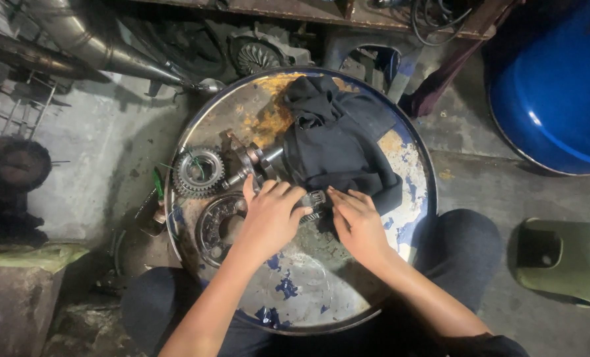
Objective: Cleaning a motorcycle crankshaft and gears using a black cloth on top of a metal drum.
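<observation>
Head camera looks straight down on a person seated at a round, rusted blue-and-bare-metal drum lid [401, 218] that serves as a desk between the knees. The left hand [268, 215] lies palm down with fingers curled over a small toothed metal part [316, 201], and the right hand [358, 221] presses in from the other side, fingers bent against the same piece; both hands appear closed on it, gripping it between them at the middle of the lid, just below a crumpled black cloth [338, 142]. A stubby steel shaft assembly [255, 162] pokes out from under the cloth's left edge, touching it. Left of that lies a large gear [198, 172], flat on the lid, and near the left wrist sits a dark ring-shaped plate [219, 228]. Off the lid, a green-handled tool [157, 184] rests on the concrete floor, a silver exhaust pipe [103, 46] slants across the upper left, a blue barrel [553, 92] fills the upper right, and a pale green plastic stool [566, 261] stands at right. Judging by the grip, the step in hand is working the small toothed part by hand, perhaps cleaning or turning it; any further handling calls for a firm two-sided hold, since the piece looks oily.
</observation>
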